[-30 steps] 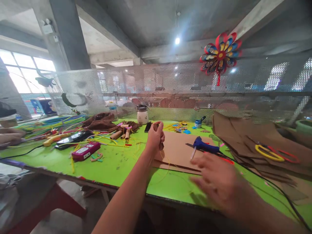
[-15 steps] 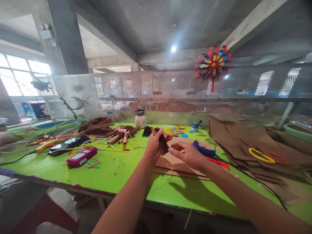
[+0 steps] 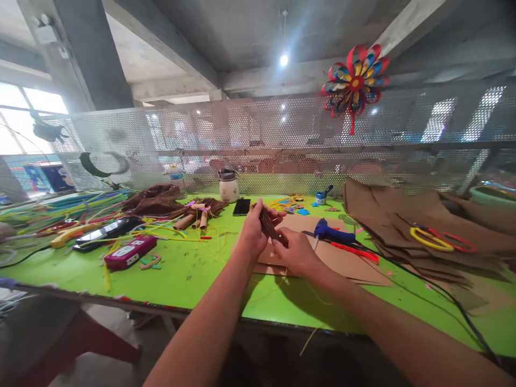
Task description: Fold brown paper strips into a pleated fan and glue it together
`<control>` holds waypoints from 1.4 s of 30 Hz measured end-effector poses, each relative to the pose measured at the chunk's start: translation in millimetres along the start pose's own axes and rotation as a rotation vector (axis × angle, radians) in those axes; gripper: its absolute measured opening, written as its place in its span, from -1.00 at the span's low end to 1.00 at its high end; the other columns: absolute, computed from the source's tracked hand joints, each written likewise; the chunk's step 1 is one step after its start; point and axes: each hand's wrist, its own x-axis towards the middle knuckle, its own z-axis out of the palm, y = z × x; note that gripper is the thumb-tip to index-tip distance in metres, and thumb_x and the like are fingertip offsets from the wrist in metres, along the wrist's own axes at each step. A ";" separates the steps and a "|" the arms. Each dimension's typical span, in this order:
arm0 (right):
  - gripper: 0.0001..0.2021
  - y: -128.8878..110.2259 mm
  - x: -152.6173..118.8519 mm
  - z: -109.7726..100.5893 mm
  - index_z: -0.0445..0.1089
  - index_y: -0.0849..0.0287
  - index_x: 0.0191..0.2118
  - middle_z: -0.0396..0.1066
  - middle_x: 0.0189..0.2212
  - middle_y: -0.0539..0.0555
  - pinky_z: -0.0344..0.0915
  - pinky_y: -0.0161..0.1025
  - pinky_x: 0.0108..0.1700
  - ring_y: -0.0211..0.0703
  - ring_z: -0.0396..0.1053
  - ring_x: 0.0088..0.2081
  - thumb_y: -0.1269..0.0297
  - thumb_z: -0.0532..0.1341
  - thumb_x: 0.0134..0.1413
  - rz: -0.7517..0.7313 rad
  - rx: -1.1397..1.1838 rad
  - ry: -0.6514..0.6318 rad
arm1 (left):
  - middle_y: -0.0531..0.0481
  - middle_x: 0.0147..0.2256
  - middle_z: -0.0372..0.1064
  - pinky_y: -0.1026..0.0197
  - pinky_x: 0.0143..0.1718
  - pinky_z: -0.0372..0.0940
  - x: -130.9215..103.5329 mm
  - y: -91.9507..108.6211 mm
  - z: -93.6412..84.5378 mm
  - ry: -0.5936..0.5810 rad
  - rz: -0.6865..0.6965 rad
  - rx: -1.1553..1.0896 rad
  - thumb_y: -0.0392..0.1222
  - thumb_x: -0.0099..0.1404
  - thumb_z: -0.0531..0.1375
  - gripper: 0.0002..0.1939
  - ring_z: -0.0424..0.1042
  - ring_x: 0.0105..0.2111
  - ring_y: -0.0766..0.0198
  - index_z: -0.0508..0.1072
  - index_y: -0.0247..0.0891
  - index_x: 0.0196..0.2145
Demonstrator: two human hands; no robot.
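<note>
Near the middle of the view my left hand [image 3: 255,230] is closed round a dark brown strip bundle [image 3: 267,224], which slants down to the right. My right hand [image 3: 293,248] has its fingers closed at the bundle's lower end. Below both hands lie brown paper sheets [image 3: 342,263] on the green table [image 3: 177,285]. A blue glue gun [image 3: 334,232] and a red-handled tool [image 3: 355,251] rest on the sheets, just right of my right hand.
Stacked brown paper [image 3: 387,215] with yellow-handled scissors [image 3: 431,239] is at the right. A maroon power strip [image 3: 130,252], phone [image 3: 105,231] and brown rolls [image 3: 185,221] lie left. Behind stand a white jar [image 3: 229,186] and mesh screen [image 3: 258,129]. A black cord [image 3: 419,274] crosses the right side.
My right hand has closed in on the bundle's lower end; its fingers were apart before. The bundle is tilted more. The camera view has shifted, showing more of the glue gun.
</note>
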 end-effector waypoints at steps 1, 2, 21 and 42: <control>-0.82 1.6 -1.2 -1.3 0.37 0.21 -0.29 0.43 -0.52 0.07 0.06 -0.33 -0.49 -0.19 0.33 -0.50 0.29 0.06 0.08 -0.003 -0.024 0.009 | 0.00 -0.60 0.37 0.13 -0.29 0.36 0.9 -0.8 -1.1 0.004 -0.022 0.001 -0.01 0.23 0.13 -0.70 0.50 -0.43 0.17 0.30 -0.31 -0.48; -0.81 2.7 -2.0 -3.3 0.38 0.21 -0.28 0.44 -0.51 0.08 0.06 -0.33 -0.48 -0.19 0.33 -0.50 0.28 0.05 0.10 -0.006 -0.061 0.022 | -0.03 -0.58 0.40 0.12 -0.31 0.36 1.6 -2.1 -2.0 0.001 -0.047 0.002 0.00 0.24 0.12 -0.70 0.50 -0.42 0.15 0.32 -0.32 -0.43; -0.86 14.9 7.1 -12.9 0.38 0.25 -0.52 0.23 -0.68 -0.07 0.08 -0.35 -0.53 -0.34 0.11 -0.61 0.26 0.19 -0.14 0.210 0.422 -0.038 | -0.13 -0.52 0.42 0.09 -0.34 0.42 14.0 15.5 -19.9 0.092 -0.134 -0.059 -0.37 0.33 -0.06 -0.76 0.51 -0.35 0.14 0.33 -0.38 -0.42; -0.64 10.2 8.4 -32.3 0.35 0.26 -0.61 0.28 -0.63 0.00 0.18 -0.24 -0.35 -0.29 0.19 -0.52 0.05 0.25 -0.06 0.104 0.851 -0.206 | 0.08 -0.67 0.10 0.44 -0.67 0.16 18.1 30.8 -24.6 0.018 -0.247 -0.169 -0.27 0.37 -0.07 -0.72 0.21 -0.67 0.44 0.30 -0.35 -0.45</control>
